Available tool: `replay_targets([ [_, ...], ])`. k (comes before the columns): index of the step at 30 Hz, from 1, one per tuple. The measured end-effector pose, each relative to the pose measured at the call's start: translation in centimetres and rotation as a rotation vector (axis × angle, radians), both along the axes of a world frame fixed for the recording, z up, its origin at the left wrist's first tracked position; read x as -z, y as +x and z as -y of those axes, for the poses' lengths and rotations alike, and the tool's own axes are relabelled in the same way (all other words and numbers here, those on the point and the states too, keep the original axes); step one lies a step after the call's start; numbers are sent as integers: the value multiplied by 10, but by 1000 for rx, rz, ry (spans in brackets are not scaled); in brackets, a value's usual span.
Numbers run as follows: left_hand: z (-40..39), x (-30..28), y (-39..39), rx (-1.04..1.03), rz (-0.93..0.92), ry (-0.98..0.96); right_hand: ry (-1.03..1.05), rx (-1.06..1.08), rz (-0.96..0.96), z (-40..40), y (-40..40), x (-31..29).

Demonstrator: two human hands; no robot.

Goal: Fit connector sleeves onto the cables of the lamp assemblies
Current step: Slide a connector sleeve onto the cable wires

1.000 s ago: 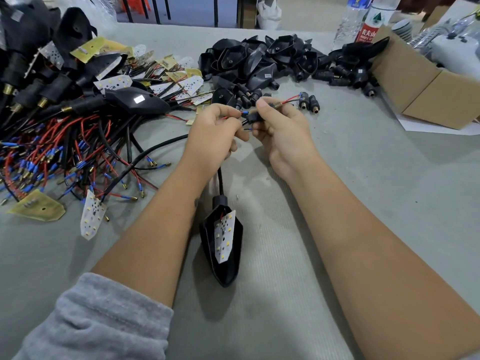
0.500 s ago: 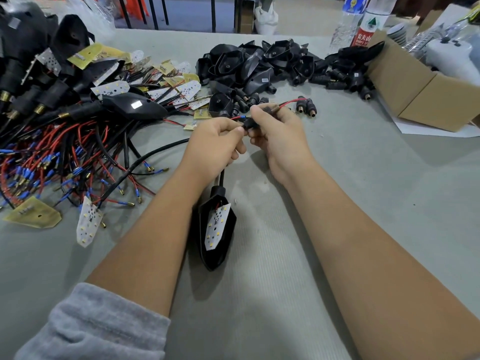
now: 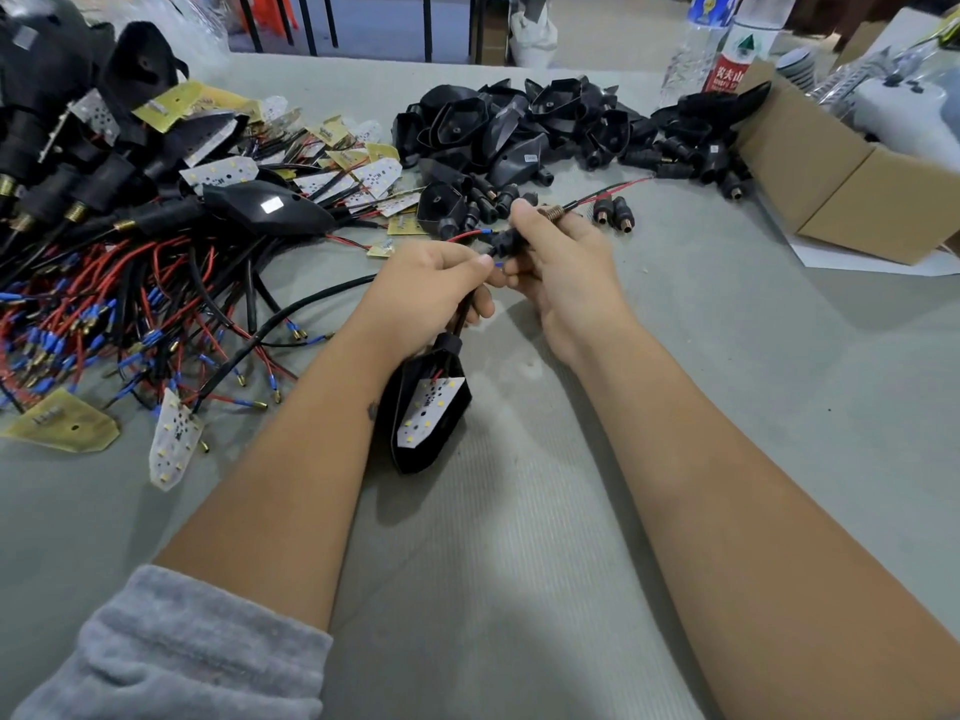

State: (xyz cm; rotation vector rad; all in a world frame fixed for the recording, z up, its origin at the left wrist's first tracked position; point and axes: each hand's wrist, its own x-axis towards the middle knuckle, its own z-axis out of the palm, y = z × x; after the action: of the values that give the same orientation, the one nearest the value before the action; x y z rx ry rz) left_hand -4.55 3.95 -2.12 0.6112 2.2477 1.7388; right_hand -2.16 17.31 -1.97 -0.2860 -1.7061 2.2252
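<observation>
The grip of the right hand (image 3: 563, 272) is closed around a black connector sleeve (image 3: 506, 241), thumb on top, with a coppery threaded end (image 3: 553, 214) poking out past the knuckles and red and black wires (image 3: 613, 192) trailing away to the far right. The left hand (image 3: 431, 288) pinches the black cable (image 3: 464, 314) just left of the sleeve, fingers curled tight round it, a red wire with a blue tip (image 3: 470, 234) sticking out above the thumb. The cable runs down from the left hand into the lamp assembly (image 3: 428, 407), a black pointed housing holding a white LED board, which hangs tilted near the middle of the grey worktop (image 3: 519, 563), its tip pointing near and left. Against the frame half a second back, the wires reach further out to the far right beyond the right hand and the threaded end now shows clear of the fingers; the housing sits much as it did. To the left lies a tangle of red and black leads with blue terminals (image 3: 104, 324); at the far centre is a heap of empty black housings (image 3: 519, 122), two loose sleeves (image 3: 613, 213) just right of the hands, and a cardboard box (image 3: 852, 189) at the far right.
</observation>
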Motion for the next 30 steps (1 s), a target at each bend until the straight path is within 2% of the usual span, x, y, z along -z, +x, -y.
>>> replay_targets([
  [5, -1, -3, 4, 25, -17, 1, -18, -35, -17, -1, 0, 0],
  [10, -1, -5, 6, 43, -18, -22, 83, -54, -5, 2, 1, 0],
  [14, 0, -6, 8, 70, -16, -35, 85, -55, 9, -1, -1, 2],
  [19, 1, -3, 5, 77, -6, 8, -12, -61, 25, -6, 0, 1],
  [24, 6, -2, 3, 146, -32, 22, -215, 18, -27, -7, 1, -2],
  [30, 6, -1, 5, 145, -73, 30, -150, 14, -24, -6, 1, -2],
])
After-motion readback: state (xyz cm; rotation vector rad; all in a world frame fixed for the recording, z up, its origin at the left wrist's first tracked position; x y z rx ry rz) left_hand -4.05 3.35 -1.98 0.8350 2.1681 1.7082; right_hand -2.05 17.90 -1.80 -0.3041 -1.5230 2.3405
